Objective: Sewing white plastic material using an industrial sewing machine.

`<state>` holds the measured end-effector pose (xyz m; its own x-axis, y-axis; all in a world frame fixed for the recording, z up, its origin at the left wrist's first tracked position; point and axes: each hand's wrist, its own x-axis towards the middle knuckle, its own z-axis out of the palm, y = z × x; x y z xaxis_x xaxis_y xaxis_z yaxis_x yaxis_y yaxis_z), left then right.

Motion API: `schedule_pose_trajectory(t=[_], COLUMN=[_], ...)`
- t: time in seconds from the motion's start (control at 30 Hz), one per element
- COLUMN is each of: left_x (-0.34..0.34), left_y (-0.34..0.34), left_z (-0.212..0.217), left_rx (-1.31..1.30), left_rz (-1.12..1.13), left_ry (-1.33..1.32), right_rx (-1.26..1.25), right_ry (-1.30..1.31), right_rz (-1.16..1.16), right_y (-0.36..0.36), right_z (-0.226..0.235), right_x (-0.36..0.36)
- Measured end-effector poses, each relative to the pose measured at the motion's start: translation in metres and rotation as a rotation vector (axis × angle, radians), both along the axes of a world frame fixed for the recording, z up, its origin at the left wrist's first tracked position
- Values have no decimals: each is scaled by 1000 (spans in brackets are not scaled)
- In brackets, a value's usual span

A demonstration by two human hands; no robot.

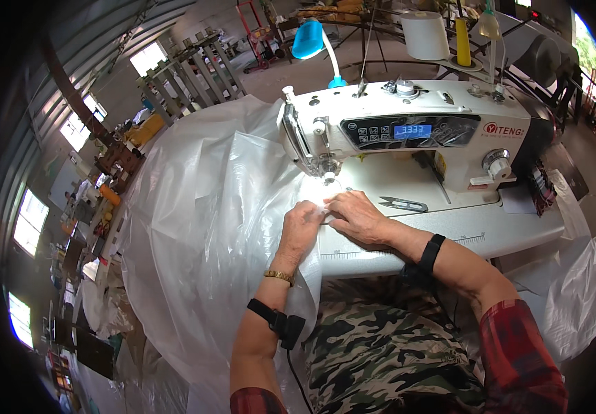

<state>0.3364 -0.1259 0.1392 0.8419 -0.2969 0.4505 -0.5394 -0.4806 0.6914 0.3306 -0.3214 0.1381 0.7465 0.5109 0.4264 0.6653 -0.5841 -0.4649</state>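
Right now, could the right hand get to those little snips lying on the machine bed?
Probably yes. The right hand rests on the plastic sheet near the needle, and the snips lie just beside it on the bare bed, nothing between them.

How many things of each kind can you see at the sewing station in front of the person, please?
Sewing machine: 1
Clear plastic sheet under both hands: 1
Thread snips: 1
Thread cones, one white and one yellow: 2
Blue lamp: 1
Hands on the sheet, left hand and right hand: 2
Total: 8
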Motion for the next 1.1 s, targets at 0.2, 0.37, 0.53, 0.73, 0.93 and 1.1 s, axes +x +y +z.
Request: schedule_pose_trajectory(t=[0.2, 0.37, 0.53, 0.73, 0.93, 1.1], left_x=[7, 3, 4, 5, 6, 11], left_y=[3, -2, 3, 0, -12, -8], left_z=[-2, 0, 1, 0, 4, -2], left_rx=[-6, -307, -440, -457, -447, -458], left_rz=[26, 2, -18, 7, 31, 11], left_ry=[223, 402, 391, 408, 511, 380], right_rx=[106, 175, 171, 123, 115, 203], right_ry=[64, 110, 124, 103, 78, 102], right_rz=[-55, -46, -24, -51, -71, -95], right_y=[4, 6, 5, 4, 5, 9], right_z=[6, 5, 4, 6, 7, 5], right_x=[11, 16, 18, 17, 15, 17])
